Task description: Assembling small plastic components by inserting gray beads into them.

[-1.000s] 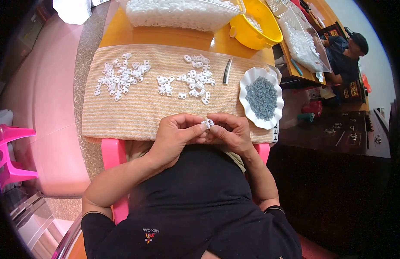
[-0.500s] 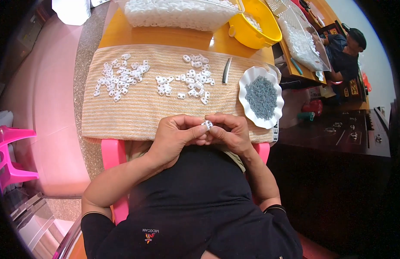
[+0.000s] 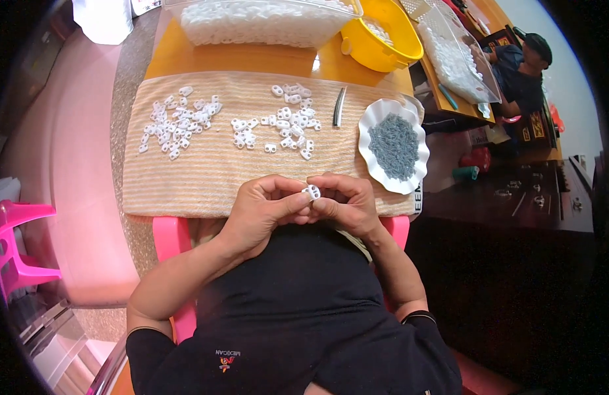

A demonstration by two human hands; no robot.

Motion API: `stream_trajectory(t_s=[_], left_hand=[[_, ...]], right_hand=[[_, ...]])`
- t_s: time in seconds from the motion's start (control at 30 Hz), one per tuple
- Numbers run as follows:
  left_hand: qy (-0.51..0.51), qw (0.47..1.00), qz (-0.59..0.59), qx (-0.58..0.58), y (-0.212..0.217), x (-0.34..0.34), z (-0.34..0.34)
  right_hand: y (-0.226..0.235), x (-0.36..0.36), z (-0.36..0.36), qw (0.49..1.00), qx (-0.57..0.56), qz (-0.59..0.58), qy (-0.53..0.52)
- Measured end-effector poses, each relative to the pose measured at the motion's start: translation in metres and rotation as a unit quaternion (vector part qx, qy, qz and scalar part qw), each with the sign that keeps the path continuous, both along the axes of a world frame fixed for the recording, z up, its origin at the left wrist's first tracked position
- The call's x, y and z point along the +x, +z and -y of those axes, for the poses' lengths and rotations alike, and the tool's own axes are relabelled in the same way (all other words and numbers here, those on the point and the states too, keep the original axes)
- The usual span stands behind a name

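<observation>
Over towel (image 3: pixel 186 191), pinched white part (image 3: pixel 313 192) between fingertips of left hand (image 3: pixel 266 201) and right hand (image 3: pixel 349 201), likely for steadiness, with dish (image 3: pixel 406 187) of grey bits (image 3: pixel 393 146) rightward, presumably for reach.

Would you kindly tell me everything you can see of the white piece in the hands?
The white piece is small, rounded and plastic-looking, its face with dark openings turned toward the camera. The left hand and right hand pinch it between them, by the near edge of the striped cloth. The grip hides part of it.
</observation>
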State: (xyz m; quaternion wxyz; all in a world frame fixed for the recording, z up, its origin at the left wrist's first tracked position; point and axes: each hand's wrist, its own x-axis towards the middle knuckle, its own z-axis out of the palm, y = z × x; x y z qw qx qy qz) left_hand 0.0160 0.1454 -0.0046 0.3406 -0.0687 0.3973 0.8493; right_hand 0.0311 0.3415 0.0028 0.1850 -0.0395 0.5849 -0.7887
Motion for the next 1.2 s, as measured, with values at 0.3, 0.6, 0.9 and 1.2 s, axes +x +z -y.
stream_trajectory(t_s=[0.3,0.6,0.9,1.2], left_hand=[[-0.015,1.0,0.017,0.014,0.005,-0.003,0.003],[-0.036,0.999,0.016,0.035,-0.001,-0.004,0.004],[-0.063,0.997,0.016,0.053,0.0,-0.006,0.006],[-0.078,0.993,0.009,0.093,0.001,-0.004,0.005]], right_hand=[[0.001,0.001,-0.001,1.0,0.027,0.003,-0.006],[0.002,0.002,0.001,0.999,0.03,-0.043,-0.01],[0.003,0.0,0.003,0.995,0.011,-0.095,-0.003],[0.016,0.002,0.004,0.991,0.07,-0.115,-0.002]])
